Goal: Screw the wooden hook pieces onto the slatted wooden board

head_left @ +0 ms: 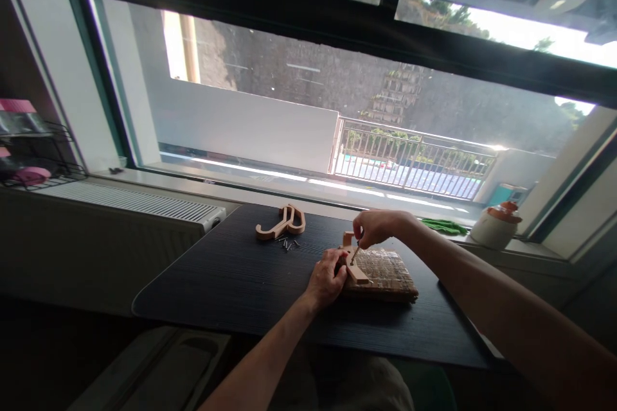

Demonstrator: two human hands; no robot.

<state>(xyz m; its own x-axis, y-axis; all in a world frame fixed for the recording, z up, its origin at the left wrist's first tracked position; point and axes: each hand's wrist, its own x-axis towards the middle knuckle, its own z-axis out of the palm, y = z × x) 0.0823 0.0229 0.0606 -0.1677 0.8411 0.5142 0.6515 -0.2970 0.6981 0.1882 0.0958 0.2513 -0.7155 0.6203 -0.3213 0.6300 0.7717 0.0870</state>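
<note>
My right hand [380, 226] is closed on a screwdriver [355, 253], whose thin shaft slants down onto a light wooden hook [357, 275]. Its handle is mostly hidden by the fingers. That hook lies on a thick, rough-surfaced board [388, 270] with a woven-looking, shiny top. At the board's left side my left hand [328, 277] grips the hook's edge with thumb and fingers. A screw seems to be under the driver's tip, too small to make out fully. Further left rest more wooden hooks [289, 223], with several loose screws [288, 244] just in front of them.
The dark table [216, 282] has a rounded left corner and stands against a window sill. A radiator [144, 205] is at the left, with a wire rack [58, 154] beyond it. On the sill at right are a green cloth [444, 226] and a white pot [494, 231].
</note>
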